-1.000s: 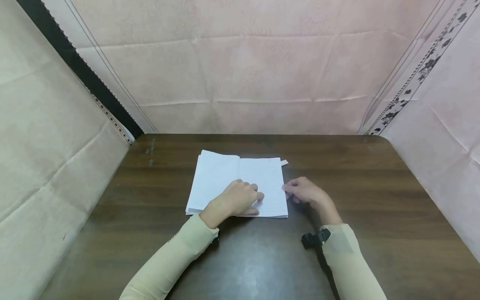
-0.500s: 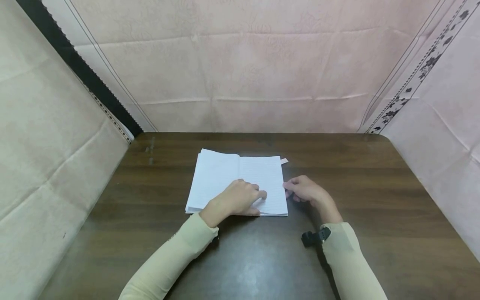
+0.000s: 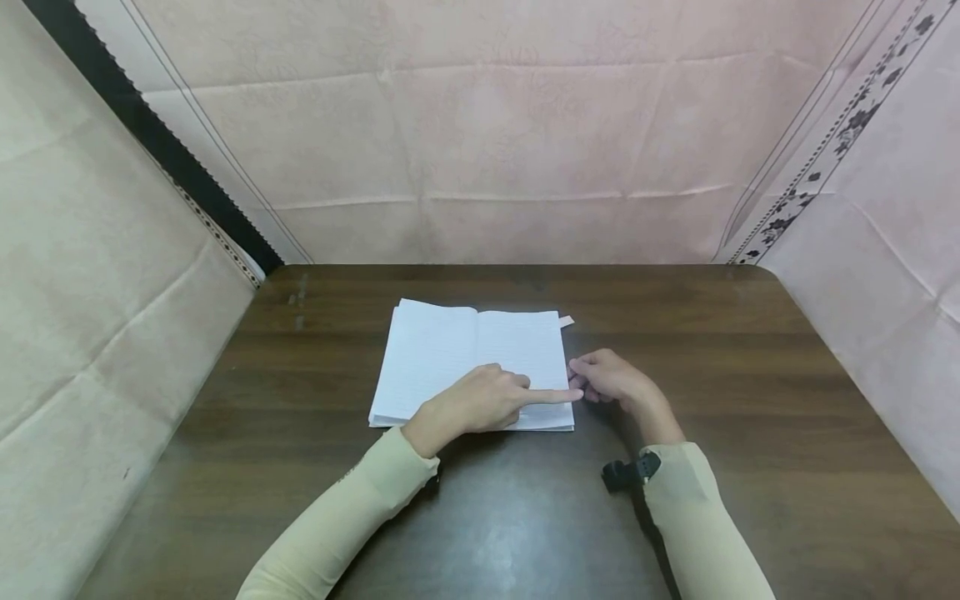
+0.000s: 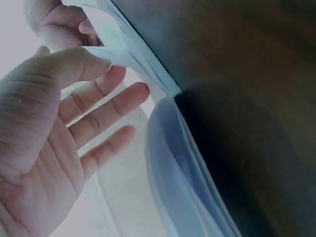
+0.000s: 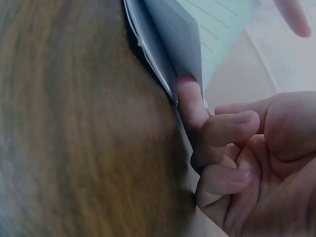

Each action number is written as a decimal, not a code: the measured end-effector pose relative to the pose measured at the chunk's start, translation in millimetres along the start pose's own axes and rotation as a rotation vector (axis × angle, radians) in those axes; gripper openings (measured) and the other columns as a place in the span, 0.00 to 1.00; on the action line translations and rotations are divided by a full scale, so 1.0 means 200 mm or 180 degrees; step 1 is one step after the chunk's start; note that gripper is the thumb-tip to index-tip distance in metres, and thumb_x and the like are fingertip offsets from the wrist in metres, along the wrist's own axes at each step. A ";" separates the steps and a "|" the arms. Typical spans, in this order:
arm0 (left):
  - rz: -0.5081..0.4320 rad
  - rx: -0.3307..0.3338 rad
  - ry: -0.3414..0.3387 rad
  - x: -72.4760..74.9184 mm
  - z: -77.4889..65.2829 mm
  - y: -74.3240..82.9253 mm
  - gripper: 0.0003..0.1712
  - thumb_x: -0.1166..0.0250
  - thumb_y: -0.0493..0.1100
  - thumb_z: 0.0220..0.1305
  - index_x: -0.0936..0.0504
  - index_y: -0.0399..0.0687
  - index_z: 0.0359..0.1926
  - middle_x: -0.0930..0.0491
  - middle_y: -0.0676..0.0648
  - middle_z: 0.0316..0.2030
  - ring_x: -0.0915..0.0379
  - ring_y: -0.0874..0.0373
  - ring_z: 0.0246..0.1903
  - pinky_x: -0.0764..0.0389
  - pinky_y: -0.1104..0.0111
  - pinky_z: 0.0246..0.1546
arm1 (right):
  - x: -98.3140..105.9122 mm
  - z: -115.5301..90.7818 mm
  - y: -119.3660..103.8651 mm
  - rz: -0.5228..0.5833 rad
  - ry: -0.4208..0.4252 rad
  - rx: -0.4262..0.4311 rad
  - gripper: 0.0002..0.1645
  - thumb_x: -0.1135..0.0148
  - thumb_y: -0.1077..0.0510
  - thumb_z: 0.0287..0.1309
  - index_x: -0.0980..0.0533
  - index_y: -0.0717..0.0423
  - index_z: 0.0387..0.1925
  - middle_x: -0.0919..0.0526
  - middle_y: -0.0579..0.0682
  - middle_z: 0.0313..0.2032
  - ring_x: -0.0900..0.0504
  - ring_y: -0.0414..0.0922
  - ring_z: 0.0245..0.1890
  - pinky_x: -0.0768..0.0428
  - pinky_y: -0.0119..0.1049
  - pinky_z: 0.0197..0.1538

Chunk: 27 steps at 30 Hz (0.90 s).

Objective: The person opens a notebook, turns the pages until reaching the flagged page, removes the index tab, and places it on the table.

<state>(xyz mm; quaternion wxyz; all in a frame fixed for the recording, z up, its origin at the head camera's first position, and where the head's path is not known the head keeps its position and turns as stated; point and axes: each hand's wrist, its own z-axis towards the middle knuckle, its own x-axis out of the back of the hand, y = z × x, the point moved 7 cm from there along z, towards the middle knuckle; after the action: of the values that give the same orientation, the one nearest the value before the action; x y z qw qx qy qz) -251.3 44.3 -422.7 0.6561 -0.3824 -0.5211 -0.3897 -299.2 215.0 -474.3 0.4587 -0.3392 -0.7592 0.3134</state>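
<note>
An open notebook [image 3: 435,350] with ruled white pages lies on the brown table. My left hand [image 3: 476,400] is over the lower right page, its index finger stretched across to the right edge, close to the other hand. In the left wrist view its other fingers [image 4: 106,116] are loosely extended, holding nothing. My right hand [image 3: 613,382] is at the notebook's right edge with fingers curled. The right wrist view shows one fingertip [image 5: 189,89] tucked between the lifted pages [image 5: 182,39] and those below, the thumb near the page edge.
A small white tab [image 3: 566,321] sticks out at the notebook's upper right. Pale cloth [image 3: 480,150] hangs behind the table [image 3: 322,350] and on both sides. A black device [image 3: 626,473] is strapped to the right wrist.
The left index finger has straightened and reached right, from the middle of the right page to its edge. The right hand has stayed nearly in place at the notebook's edge.
</note>
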 end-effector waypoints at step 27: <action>-0.0017 0.0895 0.0755 0.28 -0.09 -0.23 0.11 0.34 0.38 0.61 0.19 0.54 0.45 0.22 0.52 0.26 0.45 0.62 0.12 0.43 0.73 0.14 | -0.01 0.00 0.00 0.0081 -0.0008 -0.0049 0.20 0.54 0.55 0.76 0.20 0.65 0.47 0.17 0.51 0.28 0.29 0.43 0.18 0.36 0.34 0.26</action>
<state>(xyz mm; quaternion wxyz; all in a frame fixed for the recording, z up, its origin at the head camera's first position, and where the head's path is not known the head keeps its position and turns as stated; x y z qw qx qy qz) -276.6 2.7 -365.6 0.7589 -0.2368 -0.4904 -0.3570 -297.9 213.1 -474.2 0.4511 -0.3519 -0.7578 0.3137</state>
